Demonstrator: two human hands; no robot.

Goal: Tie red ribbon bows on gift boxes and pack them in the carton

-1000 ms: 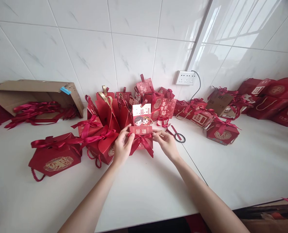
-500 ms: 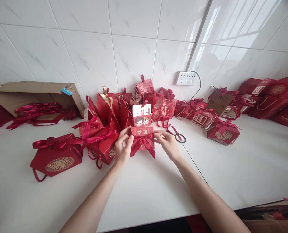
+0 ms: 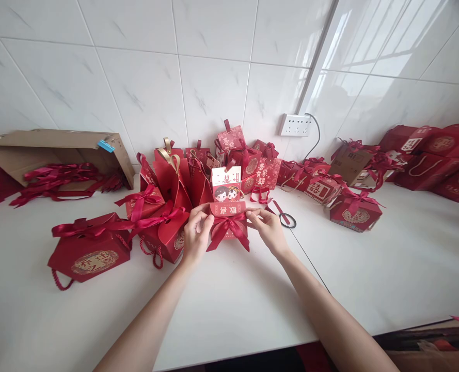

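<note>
Red card box (image 3: 227, 208), small, on the white table (image 3: 244, 305), with a ribbon bow (image 3: 229, 225) across it; left hand (image 3: 197, 233) and right hand (image 3: 268, 227) pinch the bow's two sides. Even, gentle outward tension should level the loops without creasing card. Behind the box, a printed white panel (image 3: 226, 177); right of the box, a black ring (image 3: 295, 224).

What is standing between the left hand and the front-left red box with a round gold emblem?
In the head view, another red box stands between the left hand and the front-left box.
</note>
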